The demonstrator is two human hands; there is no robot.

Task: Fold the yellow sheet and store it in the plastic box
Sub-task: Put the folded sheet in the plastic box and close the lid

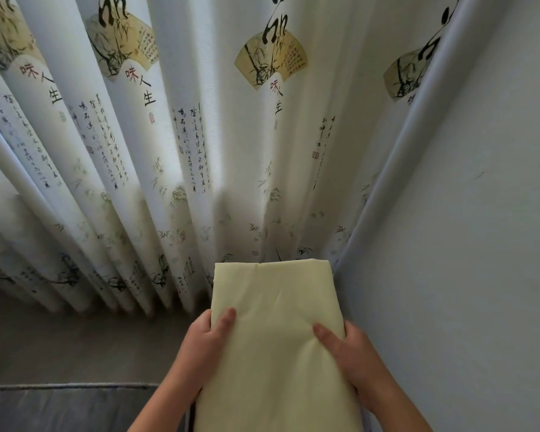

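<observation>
Curtain behind yellow sheet, wall beside

- Sheet: pale yellow, folded into a long, thick rectangle, top faintly creased.
- It is held flat, its far end pointing at the curtain, near the curtain's hem.
- Left hand and right hand grip its sides, thumbs on top.

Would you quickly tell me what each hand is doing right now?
Left hand: grips the folded yellow sheet, thumb on top.
Right hand: grips the same sheet, thumb on top.
</observation>
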